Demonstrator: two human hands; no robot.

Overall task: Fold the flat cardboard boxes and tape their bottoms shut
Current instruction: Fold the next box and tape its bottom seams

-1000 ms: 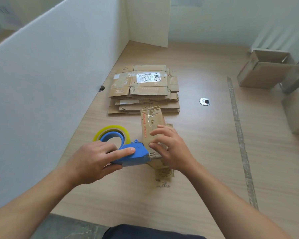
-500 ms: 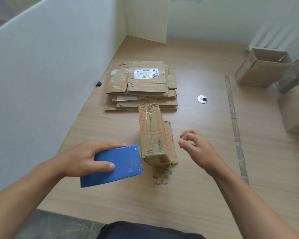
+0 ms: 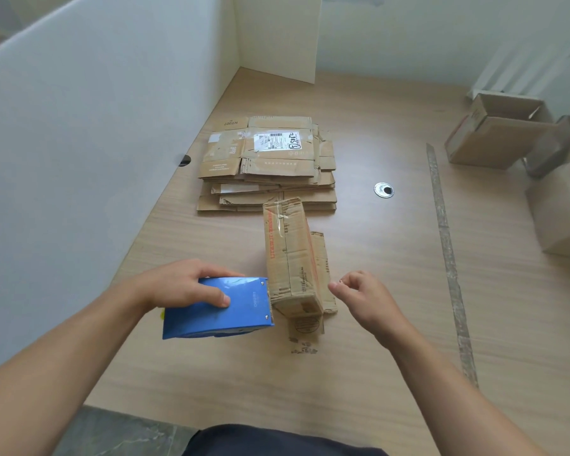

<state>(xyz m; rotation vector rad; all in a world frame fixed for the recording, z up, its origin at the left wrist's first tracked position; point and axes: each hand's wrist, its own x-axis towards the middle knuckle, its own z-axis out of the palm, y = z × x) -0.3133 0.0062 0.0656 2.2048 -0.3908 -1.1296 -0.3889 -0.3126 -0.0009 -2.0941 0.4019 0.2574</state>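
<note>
Box [image 3: 292, 258]: centre frame, upright on the desk [image 3: 343, 383], tape showing on its top.
Left hand [image 3: 185, 287]: fingers clamped round the blue dispenser [image 3: 224, 307], whose front edge meets the box's near end, probably to cut the tape.
Right hand [image 3: 366, 297]: just right of the box, fingers loosely curled, empty.
Stack [image 3: 267, 162]: flat boxes behind, waiting.
Room: pale wood desk, white partitions [image 3: 96, 143]; folded boxes [image 3: 497, 133] upper right.

flat cardboard stack [image 3: 267, 166]: "HT007", upside down | shipping label [image 3: 277, 140]: barcode, print too small

Partitioned office desk [image 3: 375, 324]: white dividers [image 3: 96, 159], cable grommet [image 3: 383, 190].
</note>
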